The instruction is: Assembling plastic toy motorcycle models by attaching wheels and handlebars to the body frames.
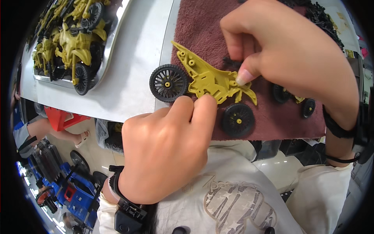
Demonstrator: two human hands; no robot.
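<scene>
A yellow plastic toy motorcycle body (212, 80), its inner side with pegs and holes facing up, lies on a dark red cloth. My left hand (163, 148) is closed, its fingertips gripping the body's lower edge. Curled over the front end, my right hand (280, 58) has its thumb pressed on the body near a round peg; its other fingertips are partly hidden. A dark piece shows beside those fingers, too unclear to name. One black spoked wheel (177, 84) with a yellow hub sits at the body's rear, and another wheel (238, 119) lies below its front.
On the white table (136, 50), a metal tray (111, 46) at far left holds several yellow toy motorcycles (74, 45). The dark red cloth (198, 23) carries another wheeled toy (299, 99) under my right wrist. Black parts (321, 19) are heaped at far right.
</scene>
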